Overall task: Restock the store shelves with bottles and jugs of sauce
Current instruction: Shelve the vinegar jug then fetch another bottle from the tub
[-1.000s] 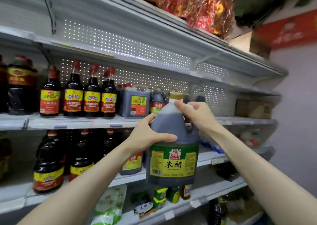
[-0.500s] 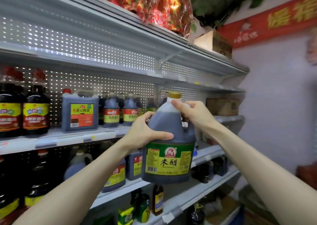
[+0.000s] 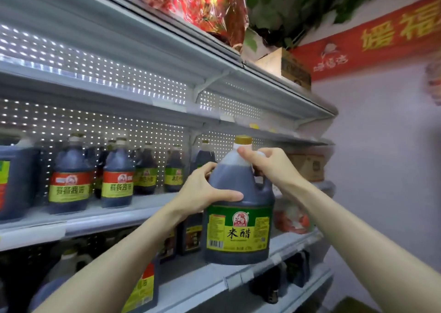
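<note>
The nearest jug (image 3: 238, 193) is coloured dark brown, capped in yellow and labelled in green and yellow. Red, yellow and green labels are carried by the shelved jugs (image 3: 70, 167). The grey back panel (image 3: 119, 126) is dotted white; the red banner (image 3: 372, 41) is lettered in yellow.

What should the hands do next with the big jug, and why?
Probably lift the jug a bit and set it on the shelf beside the green-label jugs. Both hands hold it in the air, the left hand on its side, the right hand at its handle, and bare shelf shows there.
</note>
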The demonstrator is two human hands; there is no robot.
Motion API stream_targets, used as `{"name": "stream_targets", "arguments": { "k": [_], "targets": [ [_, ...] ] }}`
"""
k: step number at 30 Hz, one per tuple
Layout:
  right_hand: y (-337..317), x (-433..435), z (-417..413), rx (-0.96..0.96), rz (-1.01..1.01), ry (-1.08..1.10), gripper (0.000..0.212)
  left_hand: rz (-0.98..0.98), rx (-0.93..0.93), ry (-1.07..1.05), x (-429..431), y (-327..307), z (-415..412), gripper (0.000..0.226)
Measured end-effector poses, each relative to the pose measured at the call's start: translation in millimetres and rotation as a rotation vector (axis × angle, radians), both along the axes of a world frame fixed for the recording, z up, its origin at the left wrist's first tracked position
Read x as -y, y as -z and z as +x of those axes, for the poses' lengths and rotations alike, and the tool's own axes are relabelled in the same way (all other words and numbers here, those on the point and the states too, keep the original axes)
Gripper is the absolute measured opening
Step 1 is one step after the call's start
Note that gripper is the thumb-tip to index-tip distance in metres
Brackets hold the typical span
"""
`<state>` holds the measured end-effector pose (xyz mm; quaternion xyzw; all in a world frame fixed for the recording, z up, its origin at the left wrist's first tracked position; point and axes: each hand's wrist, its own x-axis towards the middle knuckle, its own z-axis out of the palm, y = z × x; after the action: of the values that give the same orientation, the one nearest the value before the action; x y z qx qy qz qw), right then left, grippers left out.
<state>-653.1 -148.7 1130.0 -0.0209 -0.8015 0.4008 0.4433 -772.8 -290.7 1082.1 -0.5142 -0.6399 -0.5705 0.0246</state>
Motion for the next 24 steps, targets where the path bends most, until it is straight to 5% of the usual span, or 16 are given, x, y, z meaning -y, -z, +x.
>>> {"name": "stream_targets", "arguments": {
  "k": [24],
  "targets": [
    [-69, -273, -227, -0.056, 0.2, -0.482, 0.046, 0.131, -0.053, -0.429, -238, -54, -148, 0.071]
  ]
}}
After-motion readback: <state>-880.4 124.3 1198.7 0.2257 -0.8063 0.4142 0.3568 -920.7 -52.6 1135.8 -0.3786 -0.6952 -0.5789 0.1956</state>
